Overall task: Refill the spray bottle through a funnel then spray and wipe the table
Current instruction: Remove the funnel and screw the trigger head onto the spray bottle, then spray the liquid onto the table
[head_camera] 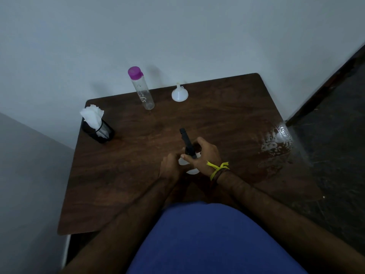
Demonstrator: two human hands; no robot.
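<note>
Near the middle of the dark wooden worktop point(122, 175) stands the spray bottle point(187, 161), its white body mostly hidden between the two hands and its black spray head point(186, 142) pointing off toward 11 o'clock. Of the two, the right hand point(206, 155) has its grip curled round the neck just under the spray head, thumb lying across the near side. The left hand point(170, 167) holds the white body from the 9 o'clock side, its grip wrapped against the bottle, though the fingertips are out of sight. A yellow string and a dark band point(218, 169) sit on the right wrist.

Toward 12 o'clock, near the far edge, a white funnel point(179, 93) rests with its wide mouth down and its spout up. Just beside it at 11 o'clock stands a clear water bottle point(142, 89) with a purple cap. At 9 o'clock, close to the left edge, a black mesh holder point(98, 132) carries white tissues point(92, 115). At 3 o'clock a wet, shiny patch point(276, 141) spreads by the right edge. Blue clothing point(207, 240) fills the near view at 6 o'clock.
</note>
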